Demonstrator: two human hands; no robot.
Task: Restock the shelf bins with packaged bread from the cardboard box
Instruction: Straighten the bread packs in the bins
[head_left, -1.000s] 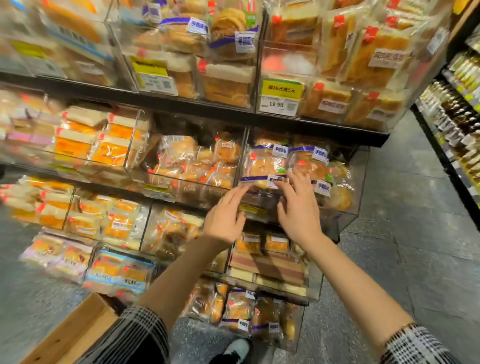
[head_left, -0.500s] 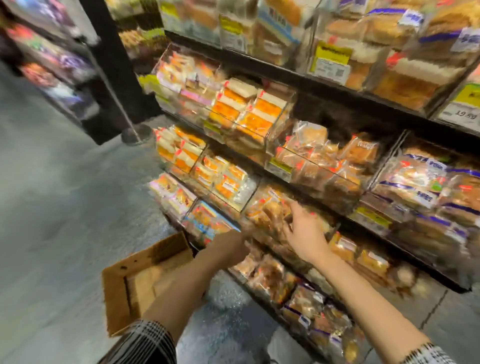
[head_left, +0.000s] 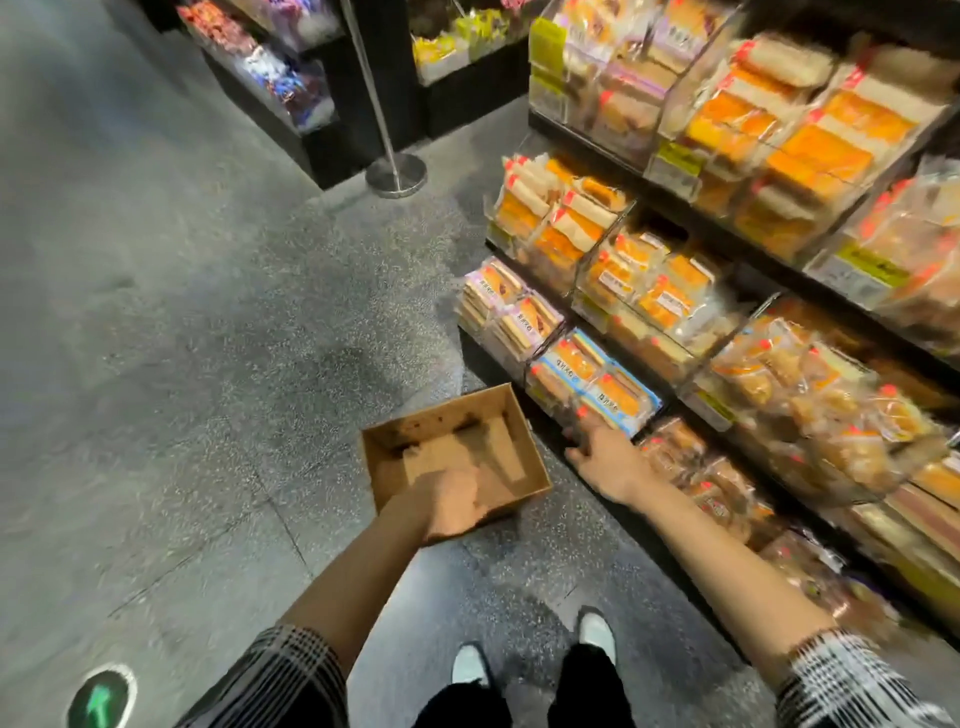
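— Cardboard box (head_left: 511, 415) sits open on the floor just beside the lowest shelf bins, near enough to reach both. It looks empty; no packaged bread shows inside.

— And the left hand (head_left: 451, 503)?

— Over the box's near edge, fingers curled downward; gripping the rim or not, I cannot tell.

— The right hand (head_left: 607, 457)?

— Fingers straight and spread, holding nothing, touching the front of a bottom bin (head_left: 597, 387) of blue-edged bread packs.
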